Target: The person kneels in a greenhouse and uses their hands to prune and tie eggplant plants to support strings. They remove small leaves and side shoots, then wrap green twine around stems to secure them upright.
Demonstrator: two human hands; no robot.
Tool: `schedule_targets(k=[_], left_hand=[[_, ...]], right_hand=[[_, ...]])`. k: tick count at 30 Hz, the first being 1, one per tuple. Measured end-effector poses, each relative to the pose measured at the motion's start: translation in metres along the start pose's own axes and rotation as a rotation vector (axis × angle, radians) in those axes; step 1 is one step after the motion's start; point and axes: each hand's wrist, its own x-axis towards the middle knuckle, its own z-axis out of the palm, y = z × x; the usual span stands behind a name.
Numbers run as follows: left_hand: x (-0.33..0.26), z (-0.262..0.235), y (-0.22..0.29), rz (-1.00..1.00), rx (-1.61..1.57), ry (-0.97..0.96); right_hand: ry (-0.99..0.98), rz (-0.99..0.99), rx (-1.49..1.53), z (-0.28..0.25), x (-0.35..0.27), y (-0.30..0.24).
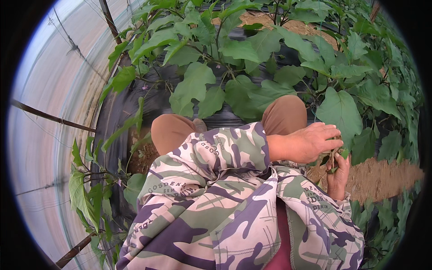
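My left arm reaches across my body to the right, and my left hand [310, 143] is closed with its fingers curled over a small bunch of withered, brownish-green leaves [330, 157]. Just below it, my right hand [339, 176] pinches the same bunch from the other side. The fingers hide part of the bunch. A broad green eggplant leaf [339, 114] hangs close above both hands, on a leafy eggplant plant.
Eggplant plants [243, 49] with large leaves fill the front and right, growing through black plastic mulch [157, 96]. More foliage [83, 193] stands at my left, beside a translucent plastic wall [49, 135] with dark poles. A soil path [382, 180] runs right. My bent knees are in front.
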Motion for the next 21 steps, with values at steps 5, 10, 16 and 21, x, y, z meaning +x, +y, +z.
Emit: schedule_targets(k=[5,10,16,21], left_hand=[[-0.049,-0.044,-0.048,-0.191,0.079,0.01],[-0.132,-0.119,-0.103,-0.764,0.273,-0.014],[-0.219,-0.204,-0.213,-1.415,0.313,-0.236],[-0.309,-0.265,-0.367,-1.427,0.676,0.237]], right_hand=[[0.597,0.074,-0.706,-0.141,-0.005,0.05],[0.61,0.198,-1.95,-0.16,-0.03,0.06],[-0.055,-0.378,-1.426,0.029,-0.002,0.057],[-0.292,-0.462,-1.125,0.182,0.067,0.101]])
